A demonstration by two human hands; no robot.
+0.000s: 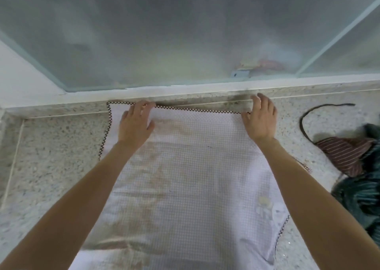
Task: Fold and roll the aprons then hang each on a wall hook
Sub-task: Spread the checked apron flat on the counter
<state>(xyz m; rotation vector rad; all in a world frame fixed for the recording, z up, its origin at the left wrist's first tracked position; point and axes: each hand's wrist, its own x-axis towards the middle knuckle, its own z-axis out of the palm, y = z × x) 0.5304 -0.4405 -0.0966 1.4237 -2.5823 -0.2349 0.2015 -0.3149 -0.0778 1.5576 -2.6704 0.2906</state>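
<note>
A pale pink checked apron [195, 167] with a black-and-white trimmed edge lies spread flat on the speckled stone counter [51, 156], its far edge along the window ledge. My left hand [135, 123] rests on the far edge left of centre, fingertips on the trim. At the far right corner, my right hand [260, 118] has its fingers curled over the trim and pinches it. Brownish stains run down the cloth's middle. A small pale printed figure sits near the apron's lower right.
A heap of other aprons, one dark red striped [349, 152] and one dark green [362, 197], lies at the counter's right with a black strap [306, 121] trailing out. Frosted window panes [185, 33] rise behind the ledge. No wall hook is visible.
</note>
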